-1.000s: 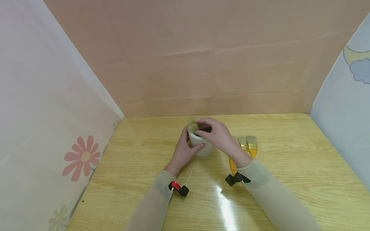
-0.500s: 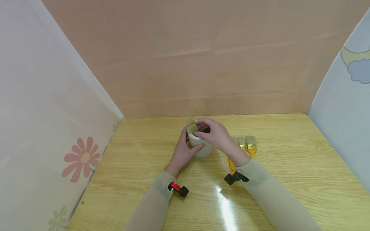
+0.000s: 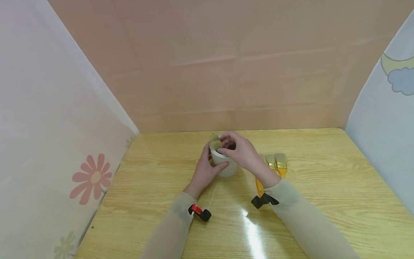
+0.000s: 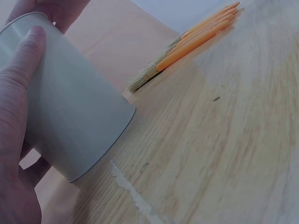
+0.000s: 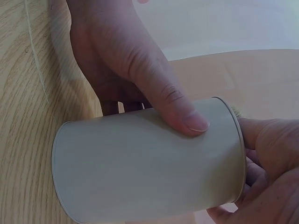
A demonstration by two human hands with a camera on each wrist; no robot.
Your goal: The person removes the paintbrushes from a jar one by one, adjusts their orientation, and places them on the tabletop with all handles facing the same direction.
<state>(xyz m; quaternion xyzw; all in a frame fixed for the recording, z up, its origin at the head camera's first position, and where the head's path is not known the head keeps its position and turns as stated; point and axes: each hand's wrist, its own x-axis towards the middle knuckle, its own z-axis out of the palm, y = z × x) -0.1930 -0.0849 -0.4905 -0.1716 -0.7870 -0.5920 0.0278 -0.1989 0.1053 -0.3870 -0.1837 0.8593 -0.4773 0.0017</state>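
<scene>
A pale grey-white can [image 3: 228, 169] stands upright on the wood-grain table, and my left hand [image 3: 207, 166] grips its left side, thumb across the front. In the left wrist view the thumb lies high on the can wall [image 4: 79, 102], near the rim. Two paintbrushes stick up inside the can at its left, bristles [image 3: 216, 145] upward; their handles are hidden within. My right hand [image 3: 240, 149] reaches over the mouth from the right. Its thumb and fingers curl at the nearer paintbrush's bristles, pinching at their right edge; some fingertips dip below the rim.
Several more paintbrushes [image 3: 281, 163] with orange handles lie side by side right of the can, partly under the right forearm. A thin pale strip [image 3: 212, 197] marks the table in front of the can. A tan backdrop [image 3: 239, 72] rises behind the table.
Both hands stay at the can in almost the same places. The right fingers and the bristles shift only very slightly at the rim.
</scene>
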